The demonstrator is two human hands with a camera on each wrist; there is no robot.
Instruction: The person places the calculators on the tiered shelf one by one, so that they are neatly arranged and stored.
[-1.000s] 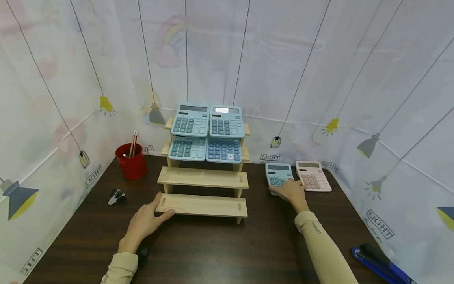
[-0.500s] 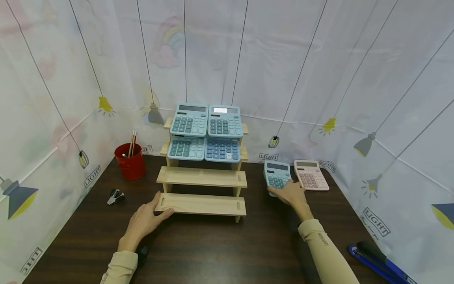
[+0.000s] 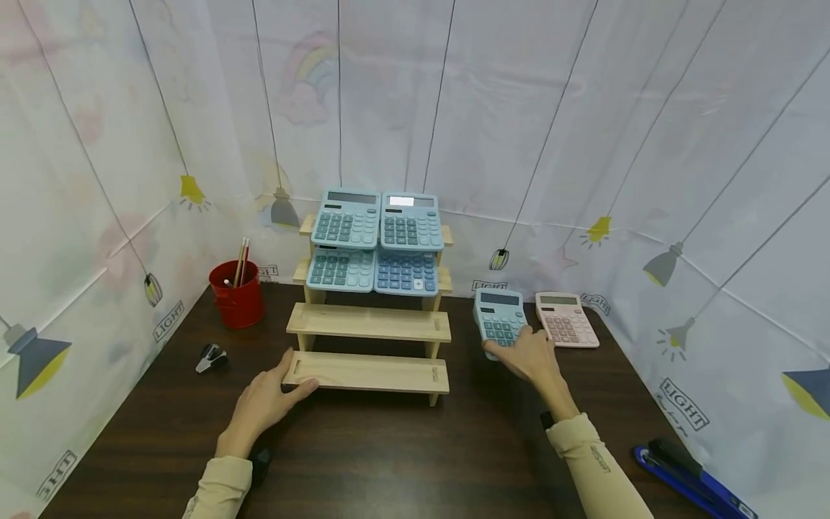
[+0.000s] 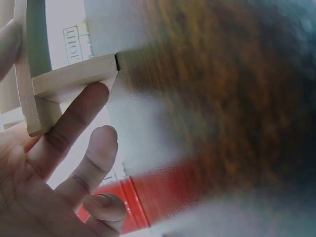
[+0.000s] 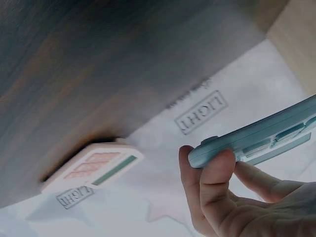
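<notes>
The blue calculator [image 3: 499, 321] sat at the right of the dark table [image 3: 389, 454], long axis running near to far, its near end pinched in the right hand [image 3: 528, 355] and lifted clear, as the right wrist view showed. The pink calculator [image 3: 566, 320] lay flat just beside it to the right, while the left hand [image 3: 266, 400] rested with relaxed fingers on the left end of the wooden tiered stand [image 3: 369, 371], well apart

Your dark wood-grain table [image 3: 389, 447] carries a pale, matt, unfinished-looking wooden stepped rack [image 3: 369, 371], smooth plastic calculators [image 3: 499, 321] and a glossy red pot [image 3: 236, 297].
</notes>
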